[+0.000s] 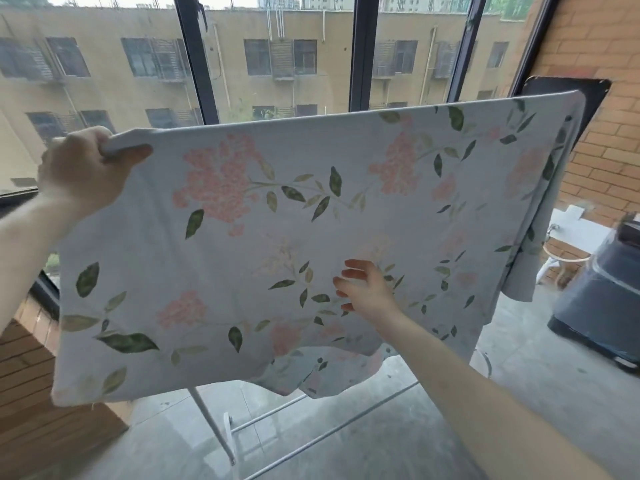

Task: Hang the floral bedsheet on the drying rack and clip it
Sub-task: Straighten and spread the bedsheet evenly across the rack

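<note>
The floral bedsheet (263,216), pale blue with pink blossoms and green leaves, hangs draped over the top bar of the drying rack, which it hides. Only the rack's white legs and lower bars (214,424) show beneath the cloth. My left hand (83,168) grips the sheet's upper left corner, thumb in front and fingers curled behind the fold. My right hand (367,289) lies flat against the front of the sheet near its lower middle, fingers straight and spread. No clip is visible.
Tall dark-framed windows (362,53) stand right behind the rack. A brick wall (595,98) is on the right, with a dark grey bin (602,292) and a white sink below it. A low brick ledge (41,393) sits at left. The floor is grey concrete.
</note>
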Motion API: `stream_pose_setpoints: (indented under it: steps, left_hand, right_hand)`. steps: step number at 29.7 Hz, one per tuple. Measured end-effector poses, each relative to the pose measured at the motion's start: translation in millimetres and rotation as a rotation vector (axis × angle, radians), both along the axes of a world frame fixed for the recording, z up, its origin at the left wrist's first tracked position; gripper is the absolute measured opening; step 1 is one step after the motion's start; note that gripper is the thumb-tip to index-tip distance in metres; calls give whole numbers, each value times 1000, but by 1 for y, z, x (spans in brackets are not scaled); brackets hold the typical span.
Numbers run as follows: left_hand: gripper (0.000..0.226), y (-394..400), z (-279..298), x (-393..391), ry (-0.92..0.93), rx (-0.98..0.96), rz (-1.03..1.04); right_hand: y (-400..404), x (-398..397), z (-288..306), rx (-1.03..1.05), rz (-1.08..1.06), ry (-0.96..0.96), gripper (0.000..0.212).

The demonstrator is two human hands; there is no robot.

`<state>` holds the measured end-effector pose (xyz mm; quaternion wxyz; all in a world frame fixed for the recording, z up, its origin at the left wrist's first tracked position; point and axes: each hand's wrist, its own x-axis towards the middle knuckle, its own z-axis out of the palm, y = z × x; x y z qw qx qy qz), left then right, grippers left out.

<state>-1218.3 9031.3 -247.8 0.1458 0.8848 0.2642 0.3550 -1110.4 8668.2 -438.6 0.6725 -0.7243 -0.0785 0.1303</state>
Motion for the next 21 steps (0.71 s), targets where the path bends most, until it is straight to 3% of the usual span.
stream_pose_setpoints:
  steps: [7,16,21]
  left_hand:
    - [53,-49,3,-9,-40,21,-102]
    - [45,-100,19,-47,62,190,-446]
    - [41,-101,15,-70,74,80,-672]
  right_hand:
    - [13,-33,30,-7,21,-86,40]
    - [54,-126,92,-56,80,-429,33]
    - [103,-200,82,-98,-19,-498,28]
